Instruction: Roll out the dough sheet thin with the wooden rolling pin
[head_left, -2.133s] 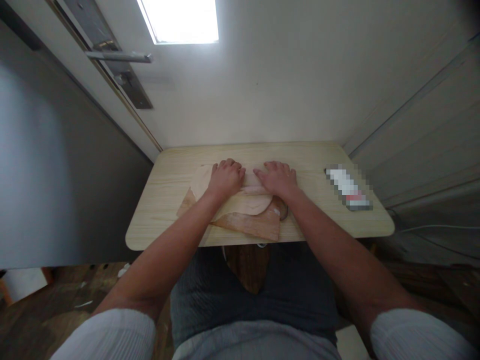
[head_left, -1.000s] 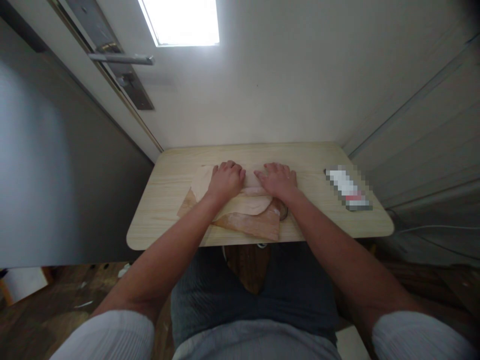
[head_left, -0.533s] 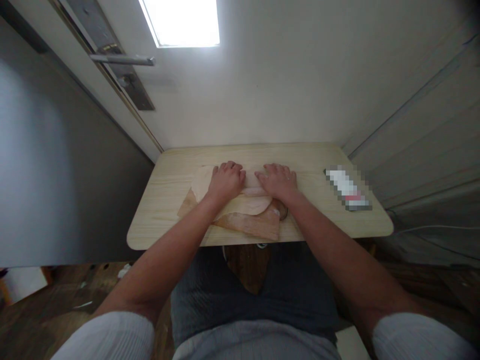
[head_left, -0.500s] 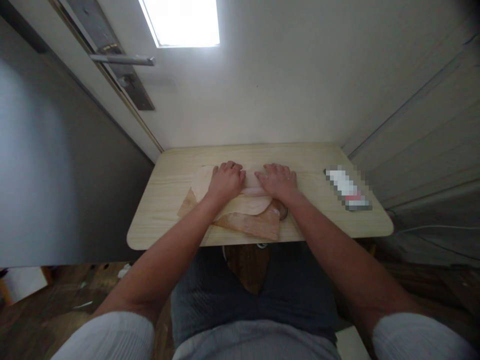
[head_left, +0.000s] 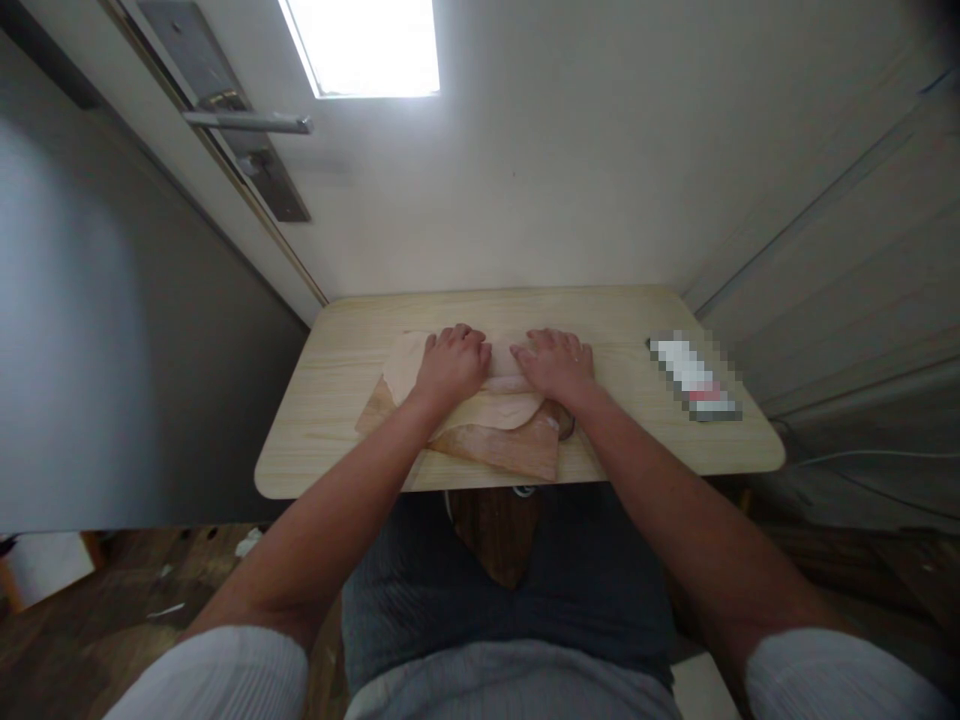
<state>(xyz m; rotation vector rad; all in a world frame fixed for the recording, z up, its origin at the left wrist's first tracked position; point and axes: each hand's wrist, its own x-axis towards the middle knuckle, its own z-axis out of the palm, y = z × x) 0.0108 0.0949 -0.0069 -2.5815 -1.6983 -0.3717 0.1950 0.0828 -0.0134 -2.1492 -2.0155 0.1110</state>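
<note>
A wide, thin sheet of pale dough point(head_left: 491, 410) lies over a brown wooden cutting board point(head_left: 517, 452). Between my hands shows a short length of a light rolling pin point(head_left: 505, 383), lying crosswise on the dough. My left hand point(head_left: 456, 360) presses down over the pin's left part, fingers curved forward. Over its right part rests my right hand point(head_left: 556, 360), held the same way with the thumb pointing inward. Both ends of the pin are hidden under my hands. The board's rounded handle end point(head_left: 568, 424) peeks out beside my right wrist.
The small light-wood table point(head_left: 622, 440) stands against a white door with a metal handle point(head_left: 247, 121). A blurred-out phone-like object point(head_left: 694, 378) lies at the table's right. A cable point(head_left: 870, 455) runs along the right wall. My legs are under the table's near edge.
</note>
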